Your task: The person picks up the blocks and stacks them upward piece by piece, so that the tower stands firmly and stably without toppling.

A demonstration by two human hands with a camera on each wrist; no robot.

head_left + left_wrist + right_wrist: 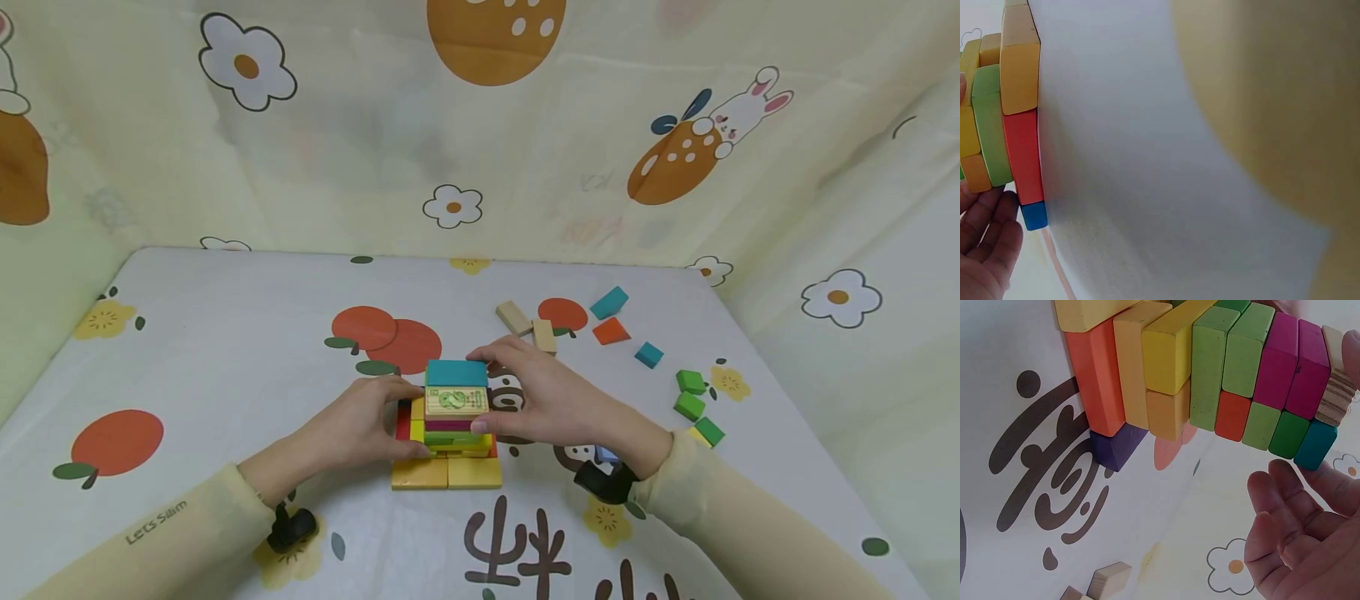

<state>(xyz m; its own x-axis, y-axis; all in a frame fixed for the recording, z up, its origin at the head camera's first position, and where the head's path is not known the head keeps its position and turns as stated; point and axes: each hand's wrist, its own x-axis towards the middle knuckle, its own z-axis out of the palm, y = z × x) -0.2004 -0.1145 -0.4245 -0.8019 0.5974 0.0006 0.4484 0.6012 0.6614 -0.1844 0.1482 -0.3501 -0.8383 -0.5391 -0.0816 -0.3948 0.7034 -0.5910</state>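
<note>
A tower of coloured wooden blocks (456, 440) stands on the table, wider at its base. Its top layer has a teal block (456, 372) behind a plain wooden block with a green print (456, 402). My right hand (551, 396) pinches this layer front to back, thumb at the printed block and a fingertip against the teal one (1316, 447). Lower down on the left side, my left hand (360, 423) holds the tower between its thumb at the front and fingers behind. Magenta blocks (1277, 362) lie under the top layer.
Right of the tower are loose blocks: two plain wooden ones (513, 317), a teal one (609, 302), an orange one (611, 331), a smaller blue one (649, 355) and several green ones (690, 406). A patterned cloth wall (360, 167) rises behind the table.
</note>
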